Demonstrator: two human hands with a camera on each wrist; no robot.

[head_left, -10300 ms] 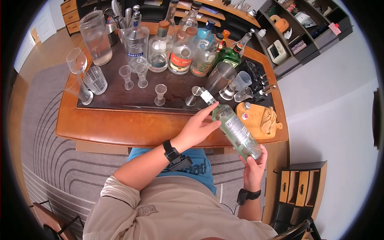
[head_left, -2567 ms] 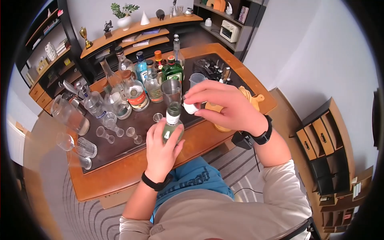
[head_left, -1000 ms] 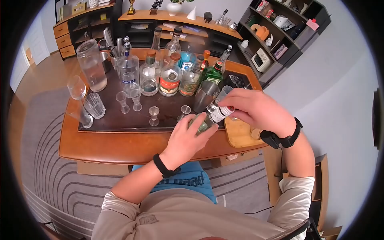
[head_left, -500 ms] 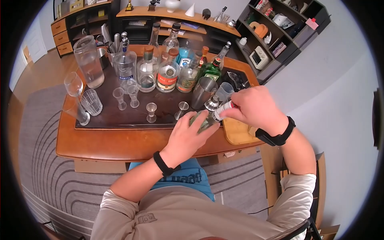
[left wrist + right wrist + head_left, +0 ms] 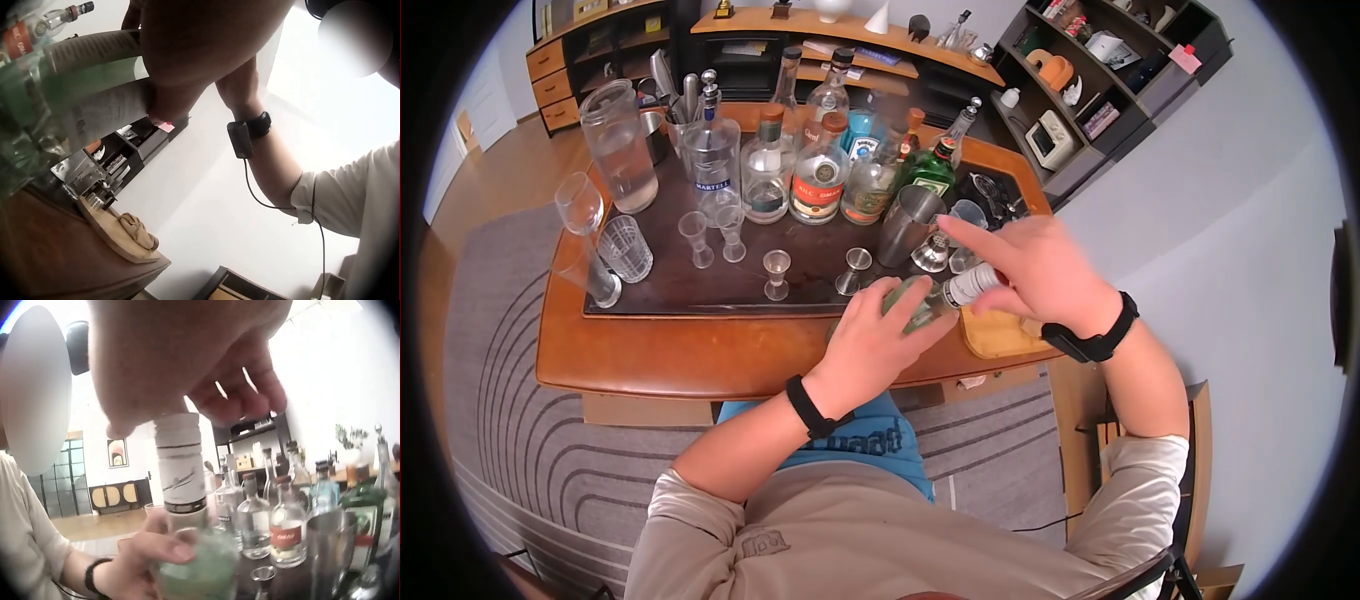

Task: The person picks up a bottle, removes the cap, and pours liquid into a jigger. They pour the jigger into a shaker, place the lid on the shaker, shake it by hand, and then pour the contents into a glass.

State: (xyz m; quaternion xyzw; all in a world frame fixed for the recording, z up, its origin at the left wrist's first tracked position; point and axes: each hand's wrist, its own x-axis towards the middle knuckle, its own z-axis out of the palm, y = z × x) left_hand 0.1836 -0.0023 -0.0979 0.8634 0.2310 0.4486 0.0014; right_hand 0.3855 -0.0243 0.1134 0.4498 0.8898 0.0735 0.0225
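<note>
Now the left hand [image 5: 878,340] grips the pale green bottle [image 5: 913,305], with its fingers and thumb bent round the glass. The bottle is held over the near edge of the brown table [image 5: 660,355], a bit to the right of the middle, and its white neck [image 5: 972,285] points to the right. The right hand [image 5: 1055,275] is at the top of the neck. Its pointing finger is out straight, and the right wrist view shows its other fingers loose and spread, with gaps. The palm hides the very top of the bottle, so I cannot tell if a cap is on it. Near the neck, on the far side, are a tall metal cup [image 5: 908,230] and some clear plastic cups [image 5: 970,215]. A wooden board [image 5: 997,338] is near the right end of the table, and the left wrist view shows a tan cloth [image 5: 136,231] on it. A small metal measuring cup [image 5: 856,272] stands just past the left hand. More bottles [image 5: 817,195] stand in a bunch on the far side. On the left are a big clear jug [image 5: 620,150], a glass with a bumpy pattern [image 5: 626,250] and a glass with a stem [image 5: 580,205].
</note>
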